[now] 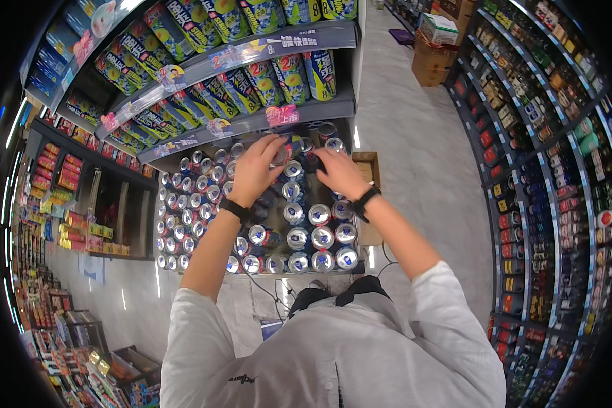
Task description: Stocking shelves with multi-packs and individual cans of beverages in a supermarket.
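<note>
My left hand (257, 168) reaches over the far side of a low display packed with upright drink cans. Its fingers and thumb curve around the top of one can (279, 155), most of which they hide. Close by on the right, my right hand (340, 172) is bent over the cans, fingertips beside a dark gap in the rows. Whether it grips anything there is unclear. Silver can lids with blue tabs, such as the front can (298, 261), fill the near rows. A can (259, 234) left of centre leans, showing its side.
Above the far cans juts a shelf edge (316, 109) under rows of green-and-blue tall cans (320, 76). An open cardboard box (370, 168) stands right of the display. Cables (260, 283) trail on the floor near my feet. Bottle shelves (535, 204) line the right side.
</note>
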